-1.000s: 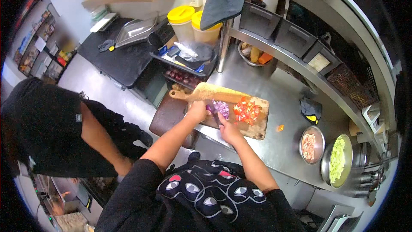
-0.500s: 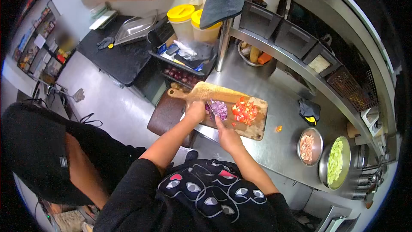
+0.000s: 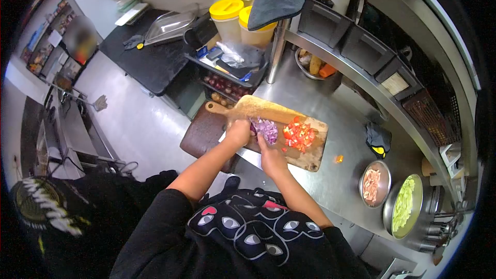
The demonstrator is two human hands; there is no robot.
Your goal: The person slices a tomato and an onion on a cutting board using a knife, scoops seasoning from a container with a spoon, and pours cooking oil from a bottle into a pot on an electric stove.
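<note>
A wooden cutting board (image 3: 248,104) lies on the steel counter, its handle pointing left. My left hand (image 3: 239,133) is closed at the left of the board, fingers curled on a piece of red onion (image 3: 253,128) mostly hidden by them. My right hand (image 3: 273,160) is closed round a knife, whose handle it covers; little of the blade shows beside the onion. Chopped red onion (image 3: 267,131) is heaped just right of my hands. Further right on the board sits a pile of diced red pepper or tomato (image 3: 298,135); I cannot tell which.
On the counter at right stand a bowl of pale pink meat pieces (image 3: 371,185) and a bowl of chopped green vegetable (image 3: 403,206). A dark glove (image 3: 378,139) lies behind them. Crates (image 3: 227,64) stand beyond the board. Another person in black (image 3: 103,217) is close on my left.
The person on my left has shifted lower and further back. My view has swung slightly, so the scene sits a little to the right. My hands stay at the onion.
</note>
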